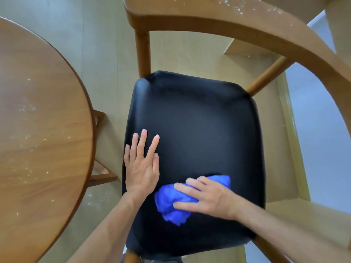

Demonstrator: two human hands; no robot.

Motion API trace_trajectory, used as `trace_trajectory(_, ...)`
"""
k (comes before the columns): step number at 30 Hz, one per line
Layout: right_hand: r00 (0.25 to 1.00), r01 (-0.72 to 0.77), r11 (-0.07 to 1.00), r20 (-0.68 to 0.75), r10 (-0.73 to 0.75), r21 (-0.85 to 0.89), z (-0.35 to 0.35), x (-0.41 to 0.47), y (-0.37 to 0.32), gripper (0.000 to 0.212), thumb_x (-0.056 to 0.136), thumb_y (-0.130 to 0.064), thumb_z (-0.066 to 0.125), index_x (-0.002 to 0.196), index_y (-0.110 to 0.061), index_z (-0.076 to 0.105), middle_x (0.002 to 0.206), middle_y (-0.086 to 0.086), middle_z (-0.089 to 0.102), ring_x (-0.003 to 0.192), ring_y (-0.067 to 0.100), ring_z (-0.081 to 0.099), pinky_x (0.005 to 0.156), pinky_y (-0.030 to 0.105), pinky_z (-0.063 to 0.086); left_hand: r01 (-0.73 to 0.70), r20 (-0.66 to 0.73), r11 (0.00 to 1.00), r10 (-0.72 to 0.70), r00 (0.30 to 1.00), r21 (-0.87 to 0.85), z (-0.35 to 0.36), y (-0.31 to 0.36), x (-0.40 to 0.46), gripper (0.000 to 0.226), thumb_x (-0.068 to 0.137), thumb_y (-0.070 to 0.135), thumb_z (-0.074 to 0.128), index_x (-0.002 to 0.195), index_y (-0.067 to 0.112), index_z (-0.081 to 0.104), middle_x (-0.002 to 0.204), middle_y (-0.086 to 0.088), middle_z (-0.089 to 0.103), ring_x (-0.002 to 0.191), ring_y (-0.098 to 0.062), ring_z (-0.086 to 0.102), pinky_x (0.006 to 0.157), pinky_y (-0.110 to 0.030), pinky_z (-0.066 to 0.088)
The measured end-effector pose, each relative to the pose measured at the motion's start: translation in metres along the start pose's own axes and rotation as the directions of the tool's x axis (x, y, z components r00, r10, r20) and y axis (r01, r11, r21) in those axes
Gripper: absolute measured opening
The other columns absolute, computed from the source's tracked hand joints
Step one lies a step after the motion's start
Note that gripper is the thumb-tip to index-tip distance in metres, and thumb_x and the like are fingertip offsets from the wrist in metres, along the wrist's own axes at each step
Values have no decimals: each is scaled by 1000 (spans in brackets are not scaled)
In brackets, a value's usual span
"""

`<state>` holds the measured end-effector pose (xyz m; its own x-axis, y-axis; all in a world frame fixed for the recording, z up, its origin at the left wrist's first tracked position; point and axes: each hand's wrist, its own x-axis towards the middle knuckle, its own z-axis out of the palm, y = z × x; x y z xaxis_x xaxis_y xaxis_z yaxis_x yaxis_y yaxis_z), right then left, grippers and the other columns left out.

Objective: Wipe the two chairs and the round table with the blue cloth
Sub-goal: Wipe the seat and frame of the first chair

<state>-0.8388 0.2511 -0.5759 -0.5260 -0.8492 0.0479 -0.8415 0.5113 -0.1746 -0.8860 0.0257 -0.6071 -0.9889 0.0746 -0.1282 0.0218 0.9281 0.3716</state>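
A wooden chair with a black padded seat (199, 120) fills the middle of the head view. Its curved wooden backrest (237, 18) arcs over the top right and carries white specks. My right hand (207, 198) presses a bunched blue cloth (171, 204) onto the seat's near part, fingers spread over it. My left hand (141, 166) lies flat on the seat's left side, fingers straight. The round wooden table (38, 130) stands at the left, dotted with white crumbs. Only this one chair shows in full.
Beige floor (106, 54) runs between table and chair. A wooden frame piece (100, 168) shows under the table's edge. White specks lie on the floor near the chair's front left. A pale wall and skirting (313, 139) rise at the right.
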Motion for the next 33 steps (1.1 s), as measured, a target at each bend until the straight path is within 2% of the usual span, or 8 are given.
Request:
trace_trajectory(3,908,-417,902,-99,407,-110,-10,37,117,36,93,-20,49,127,-30,53,130,12,54,106,36,55,79,37,41,7,7,1000,-7,1000,16,4,-1,0,51,98,30,23,148,30,29,160,-1,15,149,-21,5,118,-43,6)
trace_trajectory(6,545,-838,540,-194,816,-82,-21,73,204,46,95,-23,50,140,-24,44,146,14,36,118,42,42,96,47,35,6,5,998,-7,1000,63,7,-1,0,51,98,32,21,149,31,25,161,-2,13,149,-22,3,119,-42,4)
trace_trajectory(8,459,-887,458,-209,863,-58,-24,82,198,47,92,-20,53,139,-19,45,144,18,38,113,43,45,93,48,38,5,9,996,-5,1000,87,7,0,1,52,98,32,21,150,30,23,161,-2,12,149,-22,3,119,-43,4)
trace_trajectory(15,982,-188,979,12,188,73,-1,-17,-26,45,85,-5,60,123,-28,56,135,11,54,102,29,57,74,35,48,8,-12,997,-7,1000,73,5,1,0,54,95,28,28,148,25,34,160,-5,17,148,-25,10,118,-49,13)
trace_trajectory(20,977,-209,978,-52,207,-23,-7,16,79,66,71,-3,65,130,-28,50,142,16,43,108,34,55,74,35,44,12,-5,992,-11,1000,122,9,1,1,55,93,28,28,149,25,30,160,-7,17,148,-27,11,117,-51,15)
trace_trajectory(23,659,-737,675,-208,723,10,-16,89,159,56,81,-10,63,134,-25,51,143,16,43,109,39,50,81,42,41,19,-2,991,-19,1000,134,10,2,0,55,94,29,27,149,25,27,160,-6,16,148,-27,10,117,-50,14)
trace_trajectory(26,459,-880,475,-212,863,25,-18,137,176,49,88,-14,59,135,-22,50,141,13,44,108,37,49,85,43,37,23,1,990,-23,1000,138,10,2,1,55,94,29,27,148,26,26,160,-6,16,148,-27,10,117,-50,14)
trace_trajectory(33,937,-347,937,-36,349,39,1,17,6,49,81,-2,53,124,-27,56,138,14,53,105,31,57,75,34,42,12,-6,994,-12,1000,105,9,2,1,55,93,27,29,147,23,33,159,-7,19,147,-27,14,116,-51,17)
